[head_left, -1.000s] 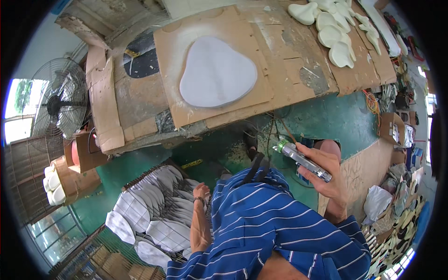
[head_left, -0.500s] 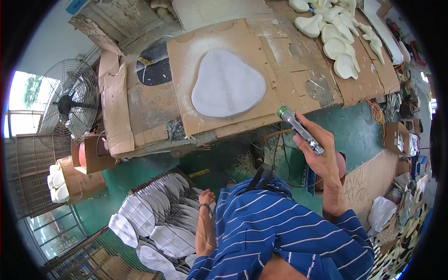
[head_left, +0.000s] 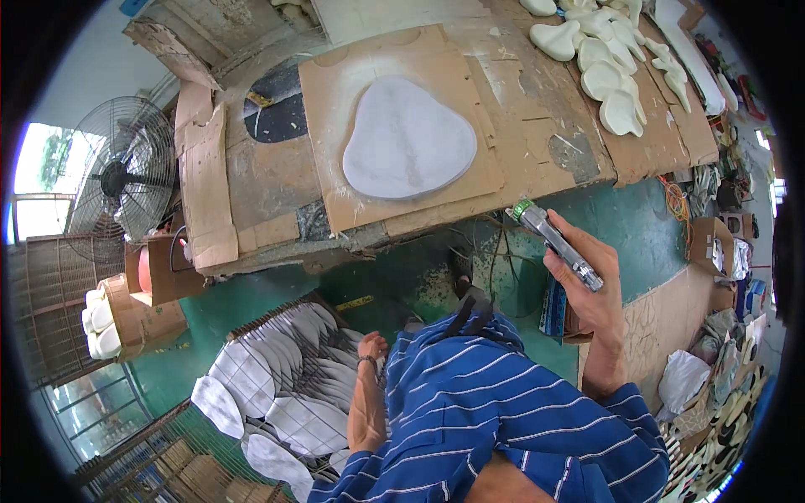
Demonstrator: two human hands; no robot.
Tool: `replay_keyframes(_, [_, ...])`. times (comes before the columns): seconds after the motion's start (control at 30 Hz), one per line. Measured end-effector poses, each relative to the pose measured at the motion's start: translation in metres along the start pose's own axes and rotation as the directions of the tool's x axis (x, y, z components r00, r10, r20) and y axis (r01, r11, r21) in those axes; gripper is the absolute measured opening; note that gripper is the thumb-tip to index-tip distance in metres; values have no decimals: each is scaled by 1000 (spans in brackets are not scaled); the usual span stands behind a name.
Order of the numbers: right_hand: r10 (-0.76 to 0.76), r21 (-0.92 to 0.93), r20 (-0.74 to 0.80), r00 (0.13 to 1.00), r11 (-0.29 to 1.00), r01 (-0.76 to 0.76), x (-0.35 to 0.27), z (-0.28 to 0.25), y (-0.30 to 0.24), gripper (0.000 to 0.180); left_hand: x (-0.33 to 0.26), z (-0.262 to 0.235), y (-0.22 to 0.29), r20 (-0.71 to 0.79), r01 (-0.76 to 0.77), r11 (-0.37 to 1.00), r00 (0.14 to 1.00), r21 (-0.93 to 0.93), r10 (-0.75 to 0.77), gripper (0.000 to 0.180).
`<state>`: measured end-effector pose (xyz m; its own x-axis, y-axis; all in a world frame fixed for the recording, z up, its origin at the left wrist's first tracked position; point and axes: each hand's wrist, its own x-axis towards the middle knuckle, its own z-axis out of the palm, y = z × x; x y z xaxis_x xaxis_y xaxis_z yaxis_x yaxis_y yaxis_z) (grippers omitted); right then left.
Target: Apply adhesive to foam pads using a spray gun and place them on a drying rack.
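My right hand (head_left: 592, 285) grips a metal spray gun (head_left: 555, 240) with a green tip, held just off the near edge of the workbench (head_left: 537, 117). On the bench lies a cardboard sheet (head_left: 335, 101) bearing a pale grey, rounded saddle-shaped piece (head_left: 408, 140), up and left of the gun's tip. My left hand (head_left: 371, 347) hangs low at my side, touching a stack of grey saddle-shaped pieces (head_left: 285, 394) on the floor. Whether its fingers hold one I cannot tell.
Several cream moulded pieces (head_left: 605, 63) lie at the bench's far right. A standing fan (head_left: 117, 178) is at the left, beside cardboard boxes (head_left: 151, 272). The floor (head_left: 251, 293) is green. Clutter and bags (head_left: 696, 377) fill the right side. A wire cage (head_left: 142, 453) is lower left.
My right hand has lifted the spray gun up toward the bench edge. My left hand has stayed down at the stack of grey pieces.
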<state>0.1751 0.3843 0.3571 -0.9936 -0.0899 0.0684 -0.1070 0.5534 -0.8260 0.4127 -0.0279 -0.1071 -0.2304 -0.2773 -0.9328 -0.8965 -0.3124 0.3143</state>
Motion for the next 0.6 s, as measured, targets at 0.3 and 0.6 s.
replay_keyframes(0.3, [-112,41,281,953,994,105,-9,-14,-6,62,-5,13,21,53,-100,994,993,-46,103,37])
replay_keyframes(0.6, [-43,-34,295,954,998,55,-19,-39,2,61,2,10,-8,29,-59,993,998,99,56,39])
